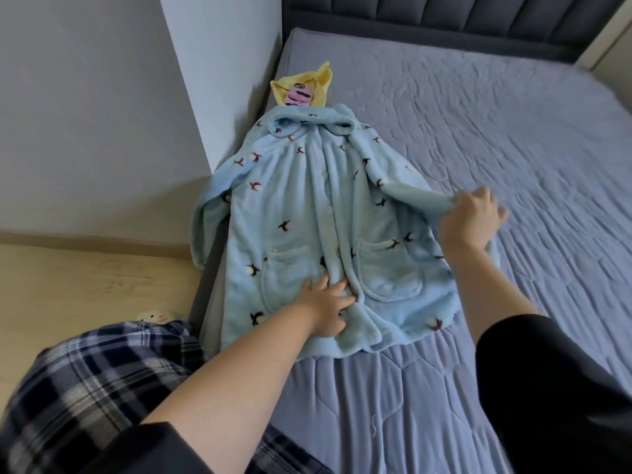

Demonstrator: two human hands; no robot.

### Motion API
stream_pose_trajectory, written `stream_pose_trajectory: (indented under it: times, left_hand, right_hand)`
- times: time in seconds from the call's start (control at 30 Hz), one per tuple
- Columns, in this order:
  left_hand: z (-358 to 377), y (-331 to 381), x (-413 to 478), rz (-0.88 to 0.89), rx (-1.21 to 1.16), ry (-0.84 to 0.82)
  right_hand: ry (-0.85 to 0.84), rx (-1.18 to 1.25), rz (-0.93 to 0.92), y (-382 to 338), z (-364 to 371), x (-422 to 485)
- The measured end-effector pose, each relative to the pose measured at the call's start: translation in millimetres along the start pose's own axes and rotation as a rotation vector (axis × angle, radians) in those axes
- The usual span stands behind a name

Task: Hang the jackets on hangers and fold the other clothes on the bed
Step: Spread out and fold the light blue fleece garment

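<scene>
On left side of bed: blue fleece robe spread front-up, one sleeve hanging over edge. Left hand spread, pressing hem. Right hand pinching other sleeve. Yellow garment touching collar, beside wall.

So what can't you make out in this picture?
1. The yellow garment, head view: mostly hidden behind the collar of the blue fleece robe, so its type is unclear.
2. The robe's sleeve end, head view: buried in the gripping right hand.
3. The small white thing on the floor, head view: half covered by the plaid trouser leg.
4. The bed, head view: far side cut off by the right edge.
</scene>
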State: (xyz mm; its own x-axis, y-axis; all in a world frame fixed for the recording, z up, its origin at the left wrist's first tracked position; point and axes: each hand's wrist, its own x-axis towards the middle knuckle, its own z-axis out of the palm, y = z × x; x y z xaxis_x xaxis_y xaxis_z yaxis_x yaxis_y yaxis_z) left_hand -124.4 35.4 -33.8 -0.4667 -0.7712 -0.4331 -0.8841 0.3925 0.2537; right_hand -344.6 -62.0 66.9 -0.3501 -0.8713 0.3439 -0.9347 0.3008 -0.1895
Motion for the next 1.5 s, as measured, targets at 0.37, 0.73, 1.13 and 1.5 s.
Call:
stream_pose_trajectory:
  times: [0.37, 0.73, 1.13, 1.5]
  left_hand:
    - [-22.8, -77.3, -42.8, -0.425, -2.036, 0.379]
    - [-54.5, -79.4, -47.7, -0.207, -2.145, 0.360]
    - [-30.5, -120.5, -60.7, -0.588, -1.351, -0.040]
    - [-16.5, -132.1, -49.5, -0.636, -0.898, 0.163]
  right_hand:
    - [-0.682, 0.694, -0.210, -110.6, -5.4, -72.4]
    - [-0.683, 1.355, 0.672, -95.1, 34.1, -78.1]
    - [-0.846, 0.846, 0.437, -95.7, 54.2, -126.0]
    - [-0.721, -0.003, -0.367, -131.2, 78.4, -133.9]
